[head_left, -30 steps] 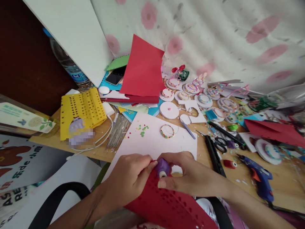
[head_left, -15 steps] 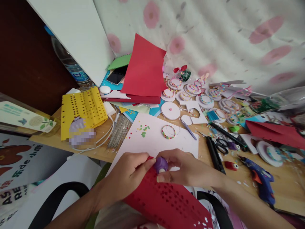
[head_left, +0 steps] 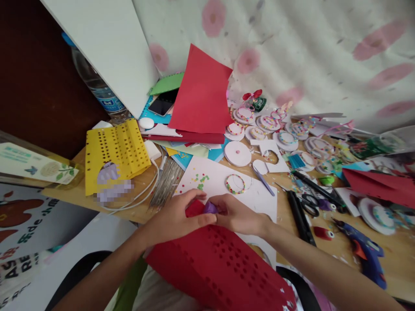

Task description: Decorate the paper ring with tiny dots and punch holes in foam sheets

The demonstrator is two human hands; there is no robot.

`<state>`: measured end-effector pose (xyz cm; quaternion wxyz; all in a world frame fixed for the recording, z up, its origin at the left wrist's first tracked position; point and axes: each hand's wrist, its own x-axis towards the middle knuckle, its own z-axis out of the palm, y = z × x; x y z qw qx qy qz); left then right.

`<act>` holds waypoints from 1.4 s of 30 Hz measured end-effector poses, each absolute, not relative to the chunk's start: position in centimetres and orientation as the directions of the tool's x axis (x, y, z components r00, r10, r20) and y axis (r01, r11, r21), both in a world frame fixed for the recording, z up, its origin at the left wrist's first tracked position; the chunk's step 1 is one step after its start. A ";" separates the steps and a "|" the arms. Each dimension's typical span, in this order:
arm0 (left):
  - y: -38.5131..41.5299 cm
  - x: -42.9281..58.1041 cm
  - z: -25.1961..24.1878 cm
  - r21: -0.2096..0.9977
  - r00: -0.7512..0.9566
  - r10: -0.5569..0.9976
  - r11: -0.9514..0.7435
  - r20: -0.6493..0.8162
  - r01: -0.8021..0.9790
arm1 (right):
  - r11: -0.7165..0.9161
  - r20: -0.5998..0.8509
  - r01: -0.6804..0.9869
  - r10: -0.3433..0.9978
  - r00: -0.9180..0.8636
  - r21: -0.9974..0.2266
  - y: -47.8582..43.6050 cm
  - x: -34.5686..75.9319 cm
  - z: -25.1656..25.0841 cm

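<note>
Red paper [head_left: 223, 263] with rows of small punched holes hangs over the near edge of the table and across the lap. My left hand [head_left: 180, 220] grips its upper end between thumb and fingers. Closed round a small purple craft punch [head_left: 210, 208] at that same end is my right hand [head_left: 238, 214], and my left thumb also reaches the punch. The fingers hide part of the punch. Just beyond the hands, a white sheet [head_left: 207, 196] bears a beaded ring [head_left: 235, 184] and tiny green, red and yellow cut-outs [head_left: 201, 179].
Yellow punched paper [head_left: 116, 155] and a bundle of thin sticks [head_left: 166, 183] lie left. Beaded rings on white discs [head_left: 237, 154] crowd the back. To the right are black scissors [head_left: 310, 204], a red punch [head_left: 323, 233] and a blue glue gun [head_left: 361, 248].
My hands have drawn closer together round the purple punch, and my right fingers have closed over it. The red paper has shifted and spreads further left. The view has tilted slightly.
</note>
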<state>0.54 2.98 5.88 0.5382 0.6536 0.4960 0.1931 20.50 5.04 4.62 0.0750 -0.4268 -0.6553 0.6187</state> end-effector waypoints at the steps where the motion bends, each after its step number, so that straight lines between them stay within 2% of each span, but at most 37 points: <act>1: 3.2 0.4 5.8 0.897 0.460 0.828 0.108 -0.319 0.429 | -0.120 -0.432 0.479 0.653 -0.622 -0.870 5.3 20.3 4.5; 5: 4.3 0.3 5.5 0.902 0.477 0.801 0.169 -0.360 0.397 | -0.139 -0.452 0.504 0.681 -0.577 -0.853 6.3 19.5 4.4; 13: 5.5 0.3 4.2 0.911 0.514 0.752 0.341 -0.413 0.232 | -0.245 -0.475 0.432 0.664 -0.577 -0.868 7.3 19.0 3.8; 16: 5.4 -0.2 4.0 0.894 0.521 0.727 0.356 -0.447 0.270 | -0.239 -0.475 0.427 0.621 -0.623 -0.872 7.1 19.4 3.7; 20: 4.9 -0.9 4.5 0.815 0.506 0.639 0.438 -0.580 0.380 | -0.266 -0.450 0.364 0.568 -0.689 -0.893 7.1 20.4 4.9; 26: 3.9 -1.5 5.7 0.743 0.421 0.612 0.551 -0.670 0.381 | -0.195 -0.383 0.347 0.668 -0.638 -0.918 7.1 21.7 6.0; 29: 3.6 -1.7 5.9 0.732 0.355 0.643 0.552 -0.679 0.399 | -0.060 -0.317 0.425 0.761 -0.566 -0.903 6.6 21.6 4.8; 32: 3.3 -1.7 5.8 0.749 0.343 0.670 0.537 -0.659 0.388 | 0.106 -0.165 0.456 0.842 -0.514 -0.883 6.2 21.2 3.8; 34: 3.1 -1.7 5.8 0.762 0.330 0.694 0.517 -0.639 0.389 | 0.085 -0.145 0.397 0.846 -0.513 -0.914 6.2 21.1 3.8; 37: 2.9 -1.7 5.9 0.774 0.330 0.711 0.490 -0.621 0.400 | -0.052 -0.226 0.304 0.786 -0.575 -0.951 6.3 21.1 4.7; 42: 2.8 -1.4 6.5 0.778 0.317 0.746 0.408 -0.586 0.478 | -0.098 -0.316 0.362 0.726 -0.611 -0.927 6.0 21.4 5.8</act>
